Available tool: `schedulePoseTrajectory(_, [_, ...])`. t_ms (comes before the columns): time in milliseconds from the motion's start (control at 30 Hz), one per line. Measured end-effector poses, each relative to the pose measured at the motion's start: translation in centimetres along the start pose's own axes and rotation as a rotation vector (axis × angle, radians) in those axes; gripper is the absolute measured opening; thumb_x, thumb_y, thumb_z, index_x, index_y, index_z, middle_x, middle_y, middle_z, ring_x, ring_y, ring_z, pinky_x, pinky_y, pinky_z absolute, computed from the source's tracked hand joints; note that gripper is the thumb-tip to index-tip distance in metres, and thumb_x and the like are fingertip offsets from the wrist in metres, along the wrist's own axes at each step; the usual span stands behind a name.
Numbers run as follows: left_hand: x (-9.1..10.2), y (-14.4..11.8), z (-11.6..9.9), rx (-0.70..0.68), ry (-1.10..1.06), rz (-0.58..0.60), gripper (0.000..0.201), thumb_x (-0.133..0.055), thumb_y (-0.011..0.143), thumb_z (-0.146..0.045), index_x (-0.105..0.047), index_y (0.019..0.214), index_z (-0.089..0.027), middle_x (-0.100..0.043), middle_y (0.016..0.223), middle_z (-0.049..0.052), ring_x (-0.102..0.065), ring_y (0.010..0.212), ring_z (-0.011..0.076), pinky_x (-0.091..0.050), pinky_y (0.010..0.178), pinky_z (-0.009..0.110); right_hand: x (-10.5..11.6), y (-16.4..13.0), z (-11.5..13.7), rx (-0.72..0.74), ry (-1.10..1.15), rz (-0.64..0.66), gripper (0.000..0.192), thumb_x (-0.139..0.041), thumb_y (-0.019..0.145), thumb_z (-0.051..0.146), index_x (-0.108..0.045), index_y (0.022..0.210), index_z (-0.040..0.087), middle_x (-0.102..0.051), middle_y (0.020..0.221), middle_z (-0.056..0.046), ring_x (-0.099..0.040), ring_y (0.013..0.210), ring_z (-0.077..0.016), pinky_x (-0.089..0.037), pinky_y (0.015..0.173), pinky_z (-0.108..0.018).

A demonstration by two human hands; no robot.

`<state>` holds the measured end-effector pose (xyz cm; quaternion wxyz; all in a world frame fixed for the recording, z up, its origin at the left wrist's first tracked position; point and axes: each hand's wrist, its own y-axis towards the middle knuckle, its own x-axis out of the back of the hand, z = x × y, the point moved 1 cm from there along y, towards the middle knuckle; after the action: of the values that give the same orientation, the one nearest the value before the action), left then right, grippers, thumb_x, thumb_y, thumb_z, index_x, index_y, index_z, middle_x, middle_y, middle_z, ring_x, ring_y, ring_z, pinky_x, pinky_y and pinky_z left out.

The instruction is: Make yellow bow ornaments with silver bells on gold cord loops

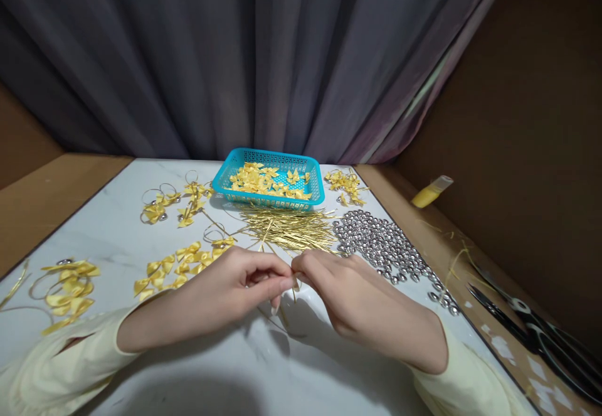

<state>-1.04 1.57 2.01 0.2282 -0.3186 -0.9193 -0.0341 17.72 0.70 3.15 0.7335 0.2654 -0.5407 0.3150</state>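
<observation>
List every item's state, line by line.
Left hand: pinching a thin gold strand.
Right hand: fingertips closed on the same strand, against the left's.
Turquoise plastic basket: upright, partly filled.
Yellow satin bows: tied; some basketed, others on the white tabletop.
Gold strand pile: loose, spread out.
Silver beads: loose, scattered.
Scissors: lying down.
Curtain: hanging in folds.

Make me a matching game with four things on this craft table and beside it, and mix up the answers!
Things:
1. Plastic basket
2. Metallic twist ties
3. Shiny beads
4. Scissors

Clues:
A. Dark, beyond the white tabletop's right edge
B. Silver, scattered to the right
C. Turquoise, holding yellow bows
D. Gold, heaped just in front of the basket

Pairs: 1-C, 2-D, 3-B, 4-A
</observation>
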Motion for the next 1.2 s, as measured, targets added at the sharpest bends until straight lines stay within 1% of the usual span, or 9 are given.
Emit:
schedulePoseTrajectory(133, [0.03,0.1,-0.2,0.007,-0.005,-0.002,0.022,-0.049,0.086,-0.022,-0.062,0.069,-0.016,-0.054,0.058,-0.006,-0.044,0.051,0.0069,-0.035,0.048,0.015,-0.13,0.05,-0.05,0.013,-0.039,-0.006,0.024,-0.036,0.07,0.001,-0.047,0.085,0.016,-0.054,0.074,-0.003,-0.038,0.056,-0.0126,-0.02,0.048,-0.025])
schedulePoseTrajectory(267, [0.07,0.08,-0.14,-0.013,0.015,-0.008,0.025,-0.046,0.088,-0.024,-0.064,0.072,-0.016,-0.06,0.063,-0.003,-0.052,0.058,0.0093,-0.04,0.053,0.017,-0.16,0.03,-0.2,0.02,-0.012,-0.05,0.013,-0.036,0.078,0.008,-0.044,0.083,0.018,-0.052,0.07,-0.001,-0.036,0.054,-0.0123,-0.021,0.048,-0.025])
schedulePoseTrajectory(367, [0.13,0.08,0.01,-0.031,0.028,-0.01,0.025,-0.046,0.089,-0.025,-0.066,0.078,-0.016,-0.061,0.064,-0.002,-0.054,0.06,0.0105,-0.042,0.055,0.018,-0.13,0.02,-0.31,0.007,0.019,-0.065,0.009,-0.037,0.083,0.014,-0.045,0.084,0.018,-0.053,0.071,-0.002,-0.036,0.054,-0.0124,-0.023,0.048,-0.026])
schedulePoseTrajectory(567, [0.17,0.15,0.18,-0.054,0.028,-0.015,0.025,-0.045,0.089,-0.023,-0.068,0.079,-0.017,-0.062,0.064,-0.002,-0.057,0.061,0.0106,-0.043,0.056,0.017,-0.12,0.24,-0.41,-0.026,0.058,-0.049,0.012,-0.036,0.08,0.011,-0.046,0.085,0.017,-0.054,0.072,-0.002,-0.036,0.055,-0.0121,-0.024,0.049,-0.025])
schedulePoseTrajectory(833, [0.12,0.0,0.18,-0.009,0.01,-0.003,0.025,-0.045,0.09,-0.028,-0.068,0.09,-0.018,-0.061,0.067,-0.002,-0.054,0.062,0.0108,-0.041,0.055,0.018,-0.04,0.25,-0.35,-0.056,0.058,-0.058,0.014,-0.035,0.078,0.011,-0.047,0.085,0.016,-0.055,0.069,-0.002,-0.035,0.053,-0.0121,-0.022,0.048,-0.025])
schedulePoseTrajectory(933, [0.05,0.03,0.28,0.01,0.016,-0.003,0.026,-0.045,0.09,-0.032,-0.068,0.091,-0.018,-0.058,0.065,-0.002,-0.049,0.059,0.0103,-0.038,0.051,0.018,-0.11,0.3,-0.4,-0.059,0.053,-0.061,0.013,-0.035,0.079,0.012,-0.047,0.084,0.016,-0.055,0.07,-0.003,-0.035,0.053,-0.012,-0.022,0.049,-0.025])
schedulePoseTrajectory(1033, [-0.15,0.13,0.48,0.026,-0.014,0.005,0.027,-0.048,0.088,-0.037,-0.066,0.087,-0.018,-0.045,0.058,-0.005,-0.038,0.051,0.0088,-0.031,0.045,0.018,-0.19,0.37,-0.34,-0.048,0.05,-0.07,0.014,-0.034,0.079,0.012,-0.047,0.085,0.016,-0.055,0.07,-0.003,-0.036,0.053,-0.0123,-0.022,0.049,-0.025])
schedulePoseTrajectory(1100, [-0.27,0.21,0.62,0.033,-0.033,0.013,0.028,-0.049,0.087,-0.039,-0.065,0.083,-0.017,-0.038,0.056,-0.006,-0.033,0.051,0.0085,-0.028,0.045,0.018,-0.22,0.38,-0.21,-0.043,0.055,-0.069,0.015,-0.034,0.079,0.011,-0.047,0.085,0.016,-0.055,0.069,-0.003,-0.036,0.053,-0.0124,-0.023,0.049,-0.025])
schedulePoseTrajectory(1200, [-0.33,0.28,0.75,0.055,-0.028,0.013,0.028,-0.049,0.087,-0.038,-0.063,0.078,-0.015,-0.039,0.058,-0.006,-0.034,0.054,0.0087,-0.028,0.048,0.018,-0.23,0.33,-0.04,-0.045,0.052,-0.055,0.016,-0.034,0.076,0.009,-0.047,0.084,0.016,-0.054,0.069,-0.003,-0.037,0.054,-0.0128,-0.023,0.049,-0.025])
